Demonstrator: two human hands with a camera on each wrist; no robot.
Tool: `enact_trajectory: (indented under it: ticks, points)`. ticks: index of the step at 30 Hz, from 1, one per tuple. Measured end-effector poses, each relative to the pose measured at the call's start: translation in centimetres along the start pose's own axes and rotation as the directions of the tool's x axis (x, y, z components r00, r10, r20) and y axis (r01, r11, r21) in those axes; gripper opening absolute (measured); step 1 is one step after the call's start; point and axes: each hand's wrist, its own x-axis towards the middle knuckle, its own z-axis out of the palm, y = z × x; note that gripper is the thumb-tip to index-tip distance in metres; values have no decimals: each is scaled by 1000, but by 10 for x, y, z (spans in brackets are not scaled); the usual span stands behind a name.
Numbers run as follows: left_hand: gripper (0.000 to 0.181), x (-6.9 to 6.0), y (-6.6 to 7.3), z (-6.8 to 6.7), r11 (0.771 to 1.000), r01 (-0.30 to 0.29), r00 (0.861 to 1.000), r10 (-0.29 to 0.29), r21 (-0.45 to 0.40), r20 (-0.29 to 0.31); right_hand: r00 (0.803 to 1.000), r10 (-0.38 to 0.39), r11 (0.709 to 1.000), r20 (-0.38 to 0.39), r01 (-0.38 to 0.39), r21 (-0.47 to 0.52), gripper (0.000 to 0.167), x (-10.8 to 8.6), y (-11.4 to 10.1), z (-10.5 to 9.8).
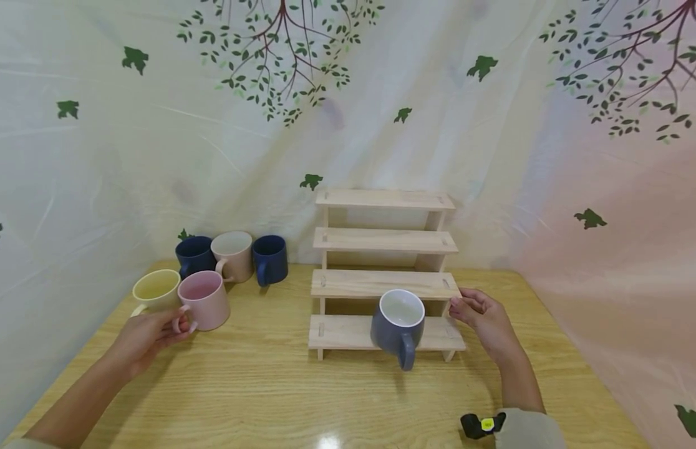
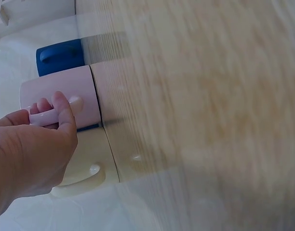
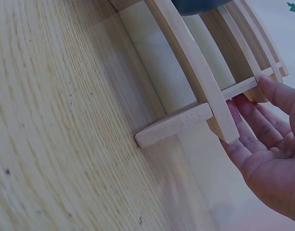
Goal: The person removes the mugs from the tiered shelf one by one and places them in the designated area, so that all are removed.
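Note:
My left hand (image 1: 148, 340) holds the handle of a pink mug (image 1: 209, 305), fingers curled through it, as the left wrist view also shows. The mug stands on the table, right of a yellow mug (image 1: 157, 289). At the right, my right hand (image 1: 485, 321) grips the side of a stepped wooden rack (image 1: 359, 284), thumb near the end of the second step from the bottom and fingers behind its side piece (image 3: 179, 125). On the lowest step sits a grey-blue mug (image 1: 397, 327) with a white inside, its handle pointing to the front.
Behind the pink mug stand a dark blue mug (image 1: 194, 252), a pale pink mug (image 1: 233, 259) and another dark blue mug (image 1: 270, 259). A printed cloth (image 1: 258, 156) hangs behind the wooden table (image 1: 241, 393). A black strap with a yellow tag (image 1: 487, 424) is at my right wrist.

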Motion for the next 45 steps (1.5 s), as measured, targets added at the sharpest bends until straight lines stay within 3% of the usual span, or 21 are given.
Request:
enact_trajectory:
  ticks: [9,19,29,32,34,35,37,39,40,42,45]
  points:
    - [22,1,0,0,999,19,1000,-18,-32,15,1000,-3,1000,-8,3,8,58,0,0,0]
    - [23,6,5,0,995,83,996,-85,57,32,1000,3,1000,-4,-3,9,59,0,0,0]
    - [21,9,3,0,994,69,994,-76,87,78,1000,-4,1000,-8,4,8,59,1,2,0]
    - [23,7,4,4,988,57,997,-63,142,39,1000,-9,1000,-4,9,7,58,1,3,0]
    - [26,4,5,8,961,34,999,-26,273,-32,1000,-11,1000,1,11,4,58,1,4,0]
    - [29,2,6,10,933,26,997,1,359,-73,1000,-12,1000,2,12,3,58,1,4,0]
    - [34,-3,8,16,843,32,982,72,537,-172,1000,-17,1000,-1,17,6,57,0,3,1]
    - [36,-6,12,21,749,71,954,141,658,-263,1000,-22,1000,-3,22,8,57,0,2,1]
    - [37,-8,15,23,723,83,942,168,686,-291,1000,-23,1000,-1,23,7,57,0,2,1]
    - [40,-11,19,28,699,93,921,209,709,-328,1000,-26,1000,0,26,10,56,0,1,1]
    - [46,-11,28,36,721,53,915,242,691,-323,1000,-22,1000,-2,22,11,56,-1,2,0]
